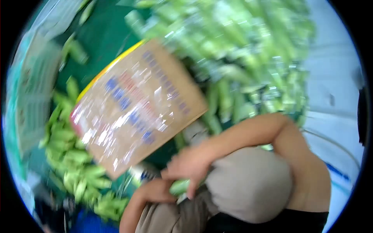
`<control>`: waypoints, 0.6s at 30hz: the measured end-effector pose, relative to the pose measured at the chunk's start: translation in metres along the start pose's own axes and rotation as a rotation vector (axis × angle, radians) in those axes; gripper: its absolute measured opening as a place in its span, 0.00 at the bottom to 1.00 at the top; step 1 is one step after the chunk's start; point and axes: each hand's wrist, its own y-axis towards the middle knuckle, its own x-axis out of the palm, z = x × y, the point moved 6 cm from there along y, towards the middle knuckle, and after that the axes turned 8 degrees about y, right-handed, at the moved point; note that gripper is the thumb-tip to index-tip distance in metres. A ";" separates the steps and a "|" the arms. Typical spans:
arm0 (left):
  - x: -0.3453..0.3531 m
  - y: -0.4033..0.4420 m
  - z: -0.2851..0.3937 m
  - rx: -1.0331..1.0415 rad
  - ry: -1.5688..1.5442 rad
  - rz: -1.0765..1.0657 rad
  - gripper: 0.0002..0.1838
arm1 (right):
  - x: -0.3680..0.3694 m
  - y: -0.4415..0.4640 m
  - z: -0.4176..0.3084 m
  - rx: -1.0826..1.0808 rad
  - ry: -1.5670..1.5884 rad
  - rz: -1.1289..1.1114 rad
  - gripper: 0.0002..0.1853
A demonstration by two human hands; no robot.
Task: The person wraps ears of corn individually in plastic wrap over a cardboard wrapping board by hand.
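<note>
My left hand (156,190) is low in front of my lap, its fingers curled round a light-green, long vegetable (180,187) that looks like an ear of corn in its husk. My right hand (189,165) hovers just above it, blurred, with the fingers apart and the thumb pointing down beside the vegetable. Whether the right hand touches it cannot be made out. A white item with dark-blue print (144,173) shows behind my hands, partly covered. Beyond them lies a brown cardboard box (142,103) with shiny clear film or tape over blue and red print.
A big heap of green vegetables in shiny clear wrap (241,42) fills the far right. More loose green ones (74,159) lie left of the box on a dark-green surface (105,29). A pale printed sack (35,93) stands at the left edge. A cable (336,141) runs at right.
</note>
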 end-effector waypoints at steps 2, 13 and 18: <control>-0.018 -0.009 0.015 -0.131 -0.062 -0.076 0.53 | 0.038 0.000 0.022 -0.165 0.574 -0.056 0.55; -0.097 -0.141 0.016 0.699 -0.807 1.838 0.27 | -0.026 -0.024 0.004 -0.357 1.173 0.364 0.55; -0.135 -0.118 0.067 1.172 -0.781 1.341 0.17 | -0.027 -0.041 0.014 -0.185 0.989 0.524 0.51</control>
